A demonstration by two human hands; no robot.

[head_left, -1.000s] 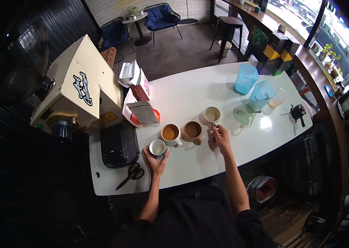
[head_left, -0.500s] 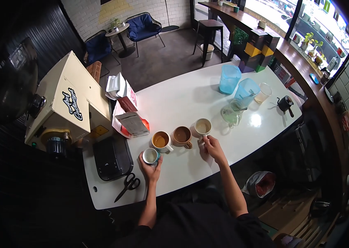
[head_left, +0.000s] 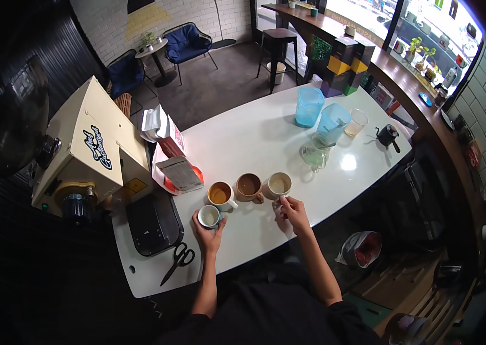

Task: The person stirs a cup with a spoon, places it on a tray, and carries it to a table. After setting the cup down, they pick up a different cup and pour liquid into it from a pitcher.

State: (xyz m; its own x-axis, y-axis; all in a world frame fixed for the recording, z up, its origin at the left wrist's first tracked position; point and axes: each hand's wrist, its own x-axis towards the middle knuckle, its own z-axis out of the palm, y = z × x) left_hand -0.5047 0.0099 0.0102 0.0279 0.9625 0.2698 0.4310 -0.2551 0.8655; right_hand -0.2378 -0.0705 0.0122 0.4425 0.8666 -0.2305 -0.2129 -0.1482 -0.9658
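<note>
My left hand (head_left: pixel 209 232) is wrapped round a small pale cup (head_left: pixel 208 217) at the near left of the row. My right hand (head_left: pixel 293 213) pinches the handle of a whitish mug (head_left: pixel 279 184) at the right end. Between them stand a white mug (head_left: pixel 220 195) with amber-brown inside and a brown mug (head_left: pixel 249 187), its handle turned toward me. Neither hand touches these two. Whether the mugs hold liquid is hard to make out.
A cream grinder (head_left: pixel 90 138) stands left, beside a black scale (head_left: pixel 154 223) and scissors (head_left: pixel 178 261). Coffee bags (head_left: pixel 178 174) lie behind the mugs. Blue pitchers (head_left: pixel 309 107), a glass server (head_left: pixel 314 154), a clear glass (head_left: pixel 356 122) and a small black pot (head_left: pixel 388 135) occupy the right side.
The view has shifted slightly, so the table and its things appear a little further left. Both hands keep their grips on the same cup and mug.
</note>
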